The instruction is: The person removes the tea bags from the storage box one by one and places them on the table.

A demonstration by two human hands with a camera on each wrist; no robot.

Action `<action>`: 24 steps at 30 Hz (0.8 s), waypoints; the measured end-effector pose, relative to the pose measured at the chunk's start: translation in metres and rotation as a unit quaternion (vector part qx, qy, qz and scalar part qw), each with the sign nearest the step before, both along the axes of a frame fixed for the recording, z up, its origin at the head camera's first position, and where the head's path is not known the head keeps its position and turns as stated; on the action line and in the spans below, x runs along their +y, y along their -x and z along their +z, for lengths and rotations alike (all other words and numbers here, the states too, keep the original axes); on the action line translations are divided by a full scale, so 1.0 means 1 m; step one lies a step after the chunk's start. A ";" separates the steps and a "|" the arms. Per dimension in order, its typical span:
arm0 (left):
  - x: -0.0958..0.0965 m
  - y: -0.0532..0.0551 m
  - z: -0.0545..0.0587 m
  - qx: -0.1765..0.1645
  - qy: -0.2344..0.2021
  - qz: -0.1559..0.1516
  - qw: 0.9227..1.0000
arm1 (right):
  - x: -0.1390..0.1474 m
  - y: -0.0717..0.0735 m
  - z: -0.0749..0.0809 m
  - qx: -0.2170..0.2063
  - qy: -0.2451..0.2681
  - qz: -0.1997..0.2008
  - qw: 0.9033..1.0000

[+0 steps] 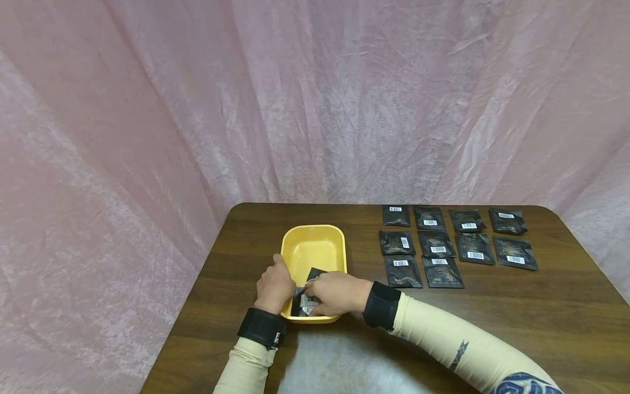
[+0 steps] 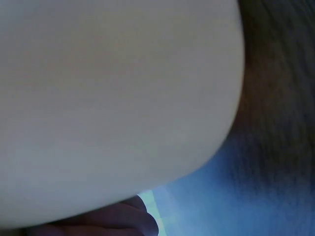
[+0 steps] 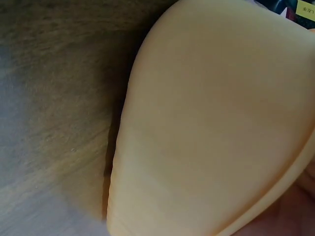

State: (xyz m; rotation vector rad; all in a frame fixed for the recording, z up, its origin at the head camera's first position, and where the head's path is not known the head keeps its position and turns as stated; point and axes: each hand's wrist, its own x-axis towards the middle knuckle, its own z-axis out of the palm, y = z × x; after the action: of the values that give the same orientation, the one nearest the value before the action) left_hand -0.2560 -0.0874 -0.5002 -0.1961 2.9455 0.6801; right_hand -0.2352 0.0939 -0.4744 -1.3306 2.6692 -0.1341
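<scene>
A yellow plastic tray [image 1: 317, 249] with rounded corners stands on the table left of centre. My left hand [image 1: 275, 285] grips its left wall near the front, with its fingers partly hidden. Inside the tray's front end, my right hand [image 1: 337, 293] reaches over the right rim and pinches a black sachet [image 1: 298, 303] with a pale label. Another dark sachet [image 1: 315, 272] shows just behind those fingers, partly covered by them. In the right wrist view the palm fills most of the frame, and a bit of black packaging with a yellow label [image 3: 306, 9] shows at the top right corner.
Several flat black sachets [image 1: 435, 244] with white barcode labels lie in rows on the right half of the brown wooden table [image 1: 517, 306]. A pink curtain [image 1: 315, 98] hangs behind the table's back edge and along the left side.
</scene>
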 end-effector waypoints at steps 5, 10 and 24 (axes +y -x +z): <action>-0.001 0.001 -0.001 -0.004 -0.002 0.000 1.000 | -0.001 0.002 0.001 -0.019 -0.005 -0.012 1.000; -0.005 0.008 -0.014 0.018 0.007 -0.006 1.000 | -0.001 0.004 0.002 -0.033 0.012 -0.019 0.999; -0.012 0.016 -0.034 0.039 0.007 -0.014 0.999 | 0.003 0.006 -0.006 0.007 0.084 0.022 0.996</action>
State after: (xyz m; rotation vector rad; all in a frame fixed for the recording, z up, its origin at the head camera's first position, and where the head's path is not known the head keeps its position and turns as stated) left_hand -0.2724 -0.0992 -0.5339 -0.1330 3.0228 0.6781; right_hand -0.2409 0.0969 -0.4805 -1.4422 2.6887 -0.3520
